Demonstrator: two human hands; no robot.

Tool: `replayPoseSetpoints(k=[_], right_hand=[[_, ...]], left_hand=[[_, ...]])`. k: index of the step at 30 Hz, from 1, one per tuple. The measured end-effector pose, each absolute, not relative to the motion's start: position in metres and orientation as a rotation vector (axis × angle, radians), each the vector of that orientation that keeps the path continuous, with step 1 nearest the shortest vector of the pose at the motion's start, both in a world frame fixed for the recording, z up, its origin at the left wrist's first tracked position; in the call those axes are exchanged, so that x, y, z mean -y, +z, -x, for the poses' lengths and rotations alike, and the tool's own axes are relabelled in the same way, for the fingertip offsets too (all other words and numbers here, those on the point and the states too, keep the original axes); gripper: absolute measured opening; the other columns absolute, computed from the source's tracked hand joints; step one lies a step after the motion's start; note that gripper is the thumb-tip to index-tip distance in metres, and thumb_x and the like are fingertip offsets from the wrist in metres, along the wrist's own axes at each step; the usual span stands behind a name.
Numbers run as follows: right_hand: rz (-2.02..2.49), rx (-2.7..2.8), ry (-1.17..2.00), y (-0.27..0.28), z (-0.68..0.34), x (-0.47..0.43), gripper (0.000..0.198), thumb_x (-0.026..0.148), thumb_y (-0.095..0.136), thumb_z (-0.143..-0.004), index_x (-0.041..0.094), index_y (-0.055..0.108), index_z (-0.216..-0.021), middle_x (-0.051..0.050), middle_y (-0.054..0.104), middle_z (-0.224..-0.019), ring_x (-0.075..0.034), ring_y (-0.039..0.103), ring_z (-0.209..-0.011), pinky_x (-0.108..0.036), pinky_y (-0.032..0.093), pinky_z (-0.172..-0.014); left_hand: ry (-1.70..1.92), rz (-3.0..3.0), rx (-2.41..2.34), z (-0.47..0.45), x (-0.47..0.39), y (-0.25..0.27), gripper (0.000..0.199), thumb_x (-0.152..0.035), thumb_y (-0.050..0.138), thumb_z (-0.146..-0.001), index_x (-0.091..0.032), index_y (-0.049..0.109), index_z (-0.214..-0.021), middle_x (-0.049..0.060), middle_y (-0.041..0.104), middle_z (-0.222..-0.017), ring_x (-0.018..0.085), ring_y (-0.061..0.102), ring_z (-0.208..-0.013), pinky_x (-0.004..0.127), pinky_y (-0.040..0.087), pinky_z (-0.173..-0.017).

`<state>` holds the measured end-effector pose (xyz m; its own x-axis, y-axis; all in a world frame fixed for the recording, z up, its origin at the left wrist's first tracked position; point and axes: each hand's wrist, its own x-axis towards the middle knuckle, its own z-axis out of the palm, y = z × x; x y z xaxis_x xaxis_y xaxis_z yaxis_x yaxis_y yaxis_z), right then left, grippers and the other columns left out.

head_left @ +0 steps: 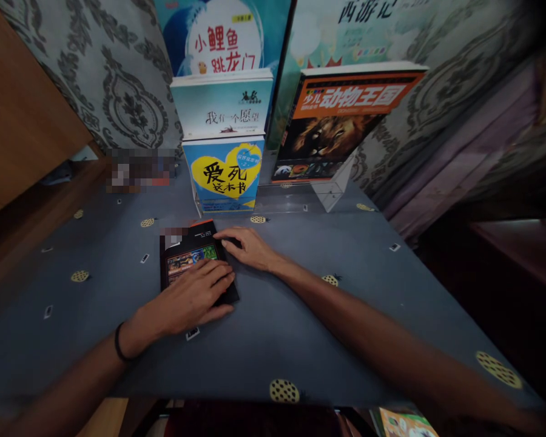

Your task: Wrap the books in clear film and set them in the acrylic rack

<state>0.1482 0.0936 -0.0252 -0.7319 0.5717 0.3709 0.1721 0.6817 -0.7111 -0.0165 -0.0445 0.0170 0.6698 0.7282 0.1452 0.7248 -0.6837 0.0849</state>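
A black book (191,238) with small colour pictures lies flat on the table, its back cover apparently up. My left hand (195,297) rests on its lower part, fingers stretched out flat and covering some of the pictures. At the book's upper right edge is my right hand (252,247), its thumb and index fingertip close together on that edge. The other fingers of that hand are tucked behind the index finger and partly hidden. A black band (121,343) circles my left wrist.
Upright books stand behind: a blue one with a yellow heart (222,176), a pale teal one (222,109) and a lion-cover book (332,124) on a clear stand (334,191). Larger books lean at the back. A pineapple-print cloth (295,328) covers the table. A blurred patch (141,171) sits left.
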Motion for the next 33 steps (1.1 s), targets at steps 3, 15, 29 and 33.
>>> replayPoseSetpoints(k=[3,15,29,33], right_hand=[[0.568,2.311,0.892,-0.025,-0.148,-0.094,0.031,0.016,0.051,-0.093,0.019,0.071,-0.117,-0.007,0.075,-0.113,-0.019,0.069,-0.102,-0.035,0.052,-0.09],[0.563,2.308,0.88,-0.024,-0.148,-0.093,0.03,0.015,0.052,-0.093,0.018,0.071,-0.116,-0.009,0.075,-0.114,-0.021,0.068,-0.105,-0.038,0.051,-0.094],[0.559,2.318,0.872,-0.024,-0.149,-0.094,0.029,0.016,0.052,-0.094,0.017,0.071,-0.116,-0.009,0.075,-0.116,-0.021,0.068,-0.107,-0.038,0.05,-0.095],[0.555,2.324,0.866,-0.025,-0.149,-0.094,0.029,0.016,0.053,-0.094,0.017,0.071,-0.116,-0.01,0.075,-0.117,-0.022,0.068,-0.108,-0.039,0.05,-0.096]], left_hand=[[0.265,-2.891,-1.238,0.014,0.045,0.019,0.04,-0.041,0.052,-0.1,-0.011,0.058,-0.125,0.015,0.065,-0.123,0.029,0.059,-0.121,0.047,0.05,-0.104],[0.376,-2.959,-1.083,0.01,0.047,0.016,0.022,-0.027,0.048,-0.102,-0.013,0.066,-0.104,0.009,0.07,-0.102,0.022,0.065,-0.097,0.039,0.056,-0.088],[0.372,-3.001,-1.005,0.006,0.051,0.027,0.023,-0.025,0.047,-0.102,-0.014,0.067,-0.102,0.006,0.072,-0.096,0.02,0.067,-0.093,0.036,0.056,-0.087],[0.328,-3.008,-1.062,0.005,0.058,0.027,0.026,-0.027,0.044,-0.103,-0.014,0.067,-0.105,0.007,0.073,-0.101,0.021,0.067,-0.096,0.038,0.054,-0.091]])
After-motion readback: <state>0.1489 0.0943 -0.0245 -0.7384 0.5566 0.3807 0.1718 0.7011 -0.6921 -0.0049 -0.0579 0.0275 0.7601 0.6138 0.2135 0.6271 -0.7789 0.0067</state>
